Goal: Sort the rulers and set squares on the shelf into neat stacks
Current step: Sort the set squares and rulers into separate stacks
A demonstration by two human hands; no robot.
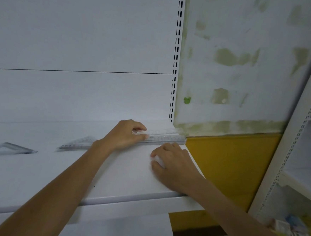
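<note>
A stack of clear plastic rulers (165,138) lies along the back right of the white shelf (121,172), its end at the shelf's right edge. My left hand (125,136) pinches the left end of that stack with thumb and fingers. My right hand (172,161) rests palm down on the shelf just in front of the rulers, fingers loosely curled, holding nothing that I can see. Two clear set squares lie flat further left: one (79,143) right beside my left wrist, another (10,149) near the left edge of view.
The shelf's slotted upright (176,54) stands at the back right corner. Beyond the shelf's right edge is a stained wall with a yellow panel (227,165). A second white shelving unit (299,155) stands at far right, with small packets (293,234) on its lower level.
</note>
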